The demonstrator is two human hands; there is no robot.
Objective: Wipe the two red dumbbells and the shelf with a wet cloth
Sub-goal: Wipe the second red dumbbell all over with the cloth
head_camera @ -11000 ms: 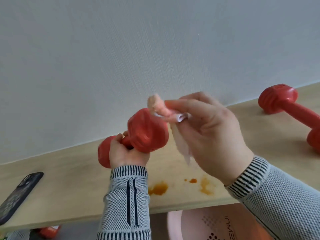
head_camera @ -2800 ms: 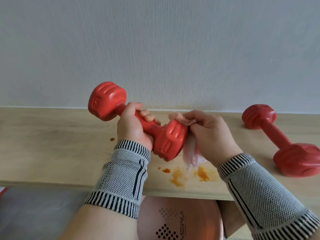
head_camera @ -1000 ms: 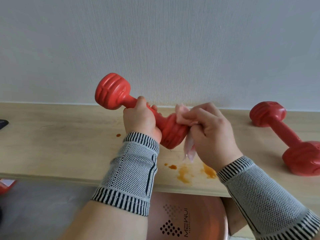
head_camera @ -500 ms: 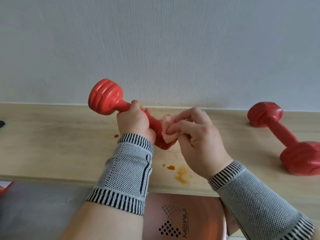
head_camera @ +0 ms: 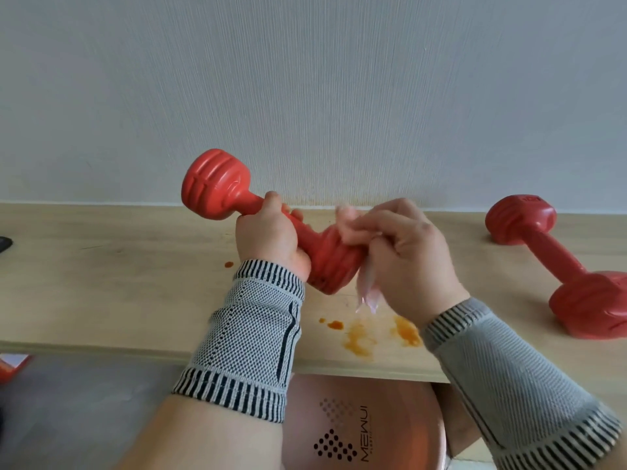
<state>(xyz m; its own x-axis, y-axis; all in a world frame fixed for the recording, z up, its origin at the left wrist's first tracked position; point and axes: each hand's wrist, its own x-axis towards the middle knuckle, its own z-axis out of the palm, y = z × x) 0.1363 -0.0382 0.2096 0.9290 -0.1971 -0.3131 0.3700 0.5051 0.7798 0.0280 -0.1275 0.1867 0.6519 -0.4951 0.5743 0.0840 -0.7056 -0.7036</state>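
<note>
Red and hard-shelled, the dumbbell (head_camera: 271,225) you hold sits tilted above the shelf (head_camera: 118,283), its ribbed far head up at the left and its near head low toward the middle. Your left hand (head_camera: 268,239) is wrapped round the narrow bar between the heads, fingers curled tight. That is the right place to grip: the bar fills the palm, while the bulging heads are smooth and glossy and would likely slide once damp. Expect real weight for its size and no give at all, so keep the wrist firm as you turn it.

To the right, your right hand (head_camera: 410,256) pinches the pale pink cloth (head_camera: 353,228) against the near head, with a loose tail hanging below. The cloth is soft and limp; bunch it so it follows the ribs in the moulding.

Beneath the hands, orange stains (head_camera: 359,334) mark the pale wood of the shelf near its front edge, judged not yet wiped.

Farther right, the second dumbbell (head_camera: 556,262) lies flat on the shelf, well apart from your hands, one head by the wall and the other near the front. Take it by the bar too.
</note>
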